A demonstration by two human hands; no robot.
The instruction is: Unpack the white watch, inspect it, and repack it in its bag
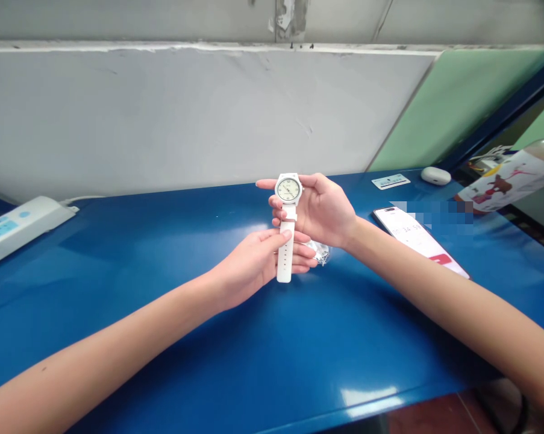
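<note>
A white wristwatch (288, 190) with a pale round dial is held up over the middle of the blue table. Its perforated strap hangs down toward me. My left hand (258, 262) grips the strap, thumb on top and fingers stretched out behind it. Around the watch case, my right hand (323, 211) is closed, its fingers passing behind the case and upper strap. Just behind the hands, a small clear plastic bag (321, 253) lies on the table, partly hidden by my left fingertips.
On the blue table (163, 241) are a white power strip (18, 229) at left, and at right a lit phone (418, 241), a card (390, 181), a white earbud case (435, 176) and a labelled bottle (511, 178). A wall stands behind.
</note>
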